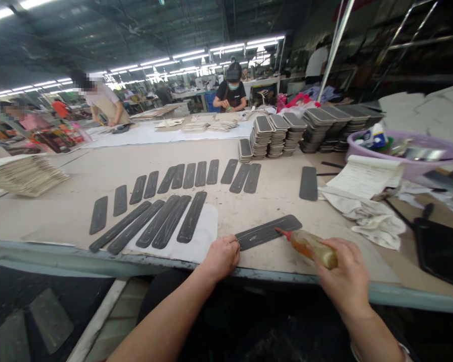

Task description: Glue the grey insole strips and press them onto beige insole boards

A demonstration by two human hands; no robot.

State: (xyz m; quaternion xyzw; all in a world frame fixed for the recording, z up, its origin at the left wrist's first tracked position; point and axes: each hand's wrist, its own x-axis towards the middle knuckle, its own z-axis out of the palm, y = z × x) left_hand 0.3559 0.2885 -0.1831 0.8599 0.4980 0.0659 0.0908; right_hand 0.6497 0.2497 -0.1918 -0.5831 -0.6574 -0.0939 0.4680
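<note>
A long workbench (79, 186) covered in tan board fills the view, set in a large workshop lit by rows of ceiling strip lights. At the far left of the bench a fanned stack of pale sheets (24, 173) is seen. Further in, a row of short dark strips (181, 177) is laid out side by side, and in front of it five long dark strips (154, 223) lie at a slant, partly on a white cloth (205, 234). Behind them, towards the right, stacks of dark pads (279, 133) are ranged. Other people are at work at tables across the room.

The left hand (221, 257) is rested at the near edge of the bench, knuckles up, with the fingers curled and pressed on the near end of a single long dark strip (267, 231), which lies slanted just right of the cloth. The right hand (345, 276) is closed around a glue bottle (311, 246), held nearly level, its red nozzle touching the strip's right half. Further right, crumpled rags (365, 216) and a paper pad (364, 176) are seen, with a purple basin (437, 156) behind them and a dark tray (441, 254) at the edge.
</note>
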